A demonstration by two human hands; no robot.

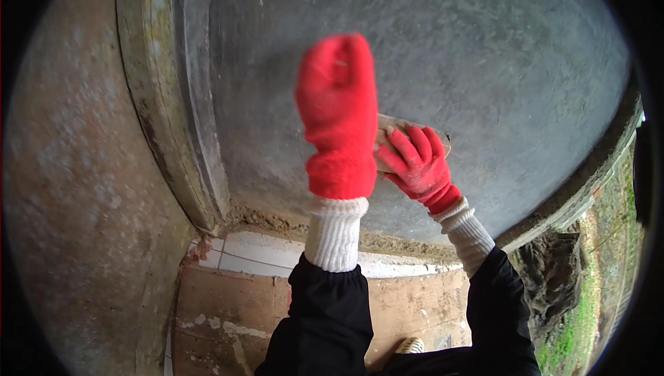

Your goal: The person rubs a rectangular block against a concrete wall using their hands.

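Note:
My left hand point(337, 103), in a red glove, is raised in front of a dark grey cement surface point(484, 51). Its fingers are curled closed, slightly blurred by motion, and whatever they may hold is hidden. Lower and to the right, my right hand point(420, 168), gloved in red too, grips a flat tan board point(386, 125) with rounded corners. The board lies against the grey surface, with my fingers spread over it. Part of it is hidden behind my left wrist and the right fingers. Pale dust marks the right glove's fingers.
A raised concrete edge point(155, 92) runs down the left, beside a rough brown surface point(69, 168). White tiles point(259, 248) and stained brown boards point(228, 300) lie below the cement. A striped shoe tip point(410, 345) shows at the bottom. Crumpled dark sheeting point(550, 269) and grass point(567, 331) are at right.

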